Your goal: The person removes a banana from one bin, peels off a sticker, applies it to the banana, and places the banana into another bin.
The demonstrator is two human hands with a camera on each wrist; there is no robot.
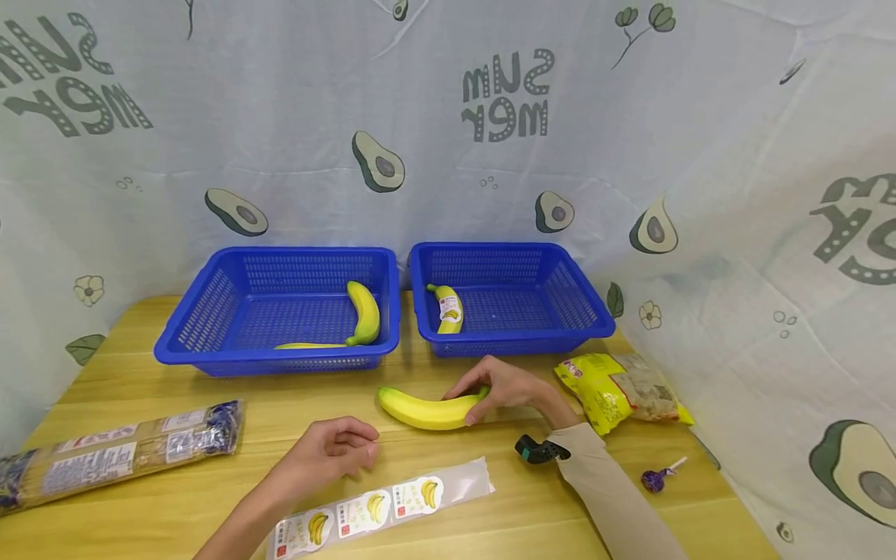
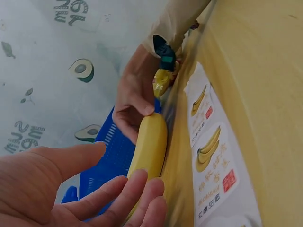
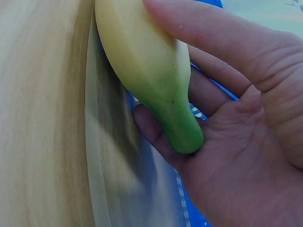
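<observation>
My right hand [image 1: 505,386] grips a yellow banana [image 1: 427,412] near its green stem end, thumb on one side and fingers on the other; the right wrist view shows the stem [image 3: 182,130] against the palm. The banana lies crosswise in front of the baskets, with no label on the side that shows. To its lower left, my left hand [image 1: 336,449] hovers with loosely bent fingers and nothing in them. Just below lies a clear strip of banana stickers [image 1: 381,509], three of them in sight.
In the left blue basket [image 1: 238,362] are yellow bananas [image 1: 364,315]. The right blue basket [image 1: 518,342] holds a banana with a sticker [image 1: 449,309]. A noodle packet [image 1: 126,453] lies left; a yellow snack bag [image 1: 623,389] and a purple lollipop [image 1: 654,480] lie right.
</observation>
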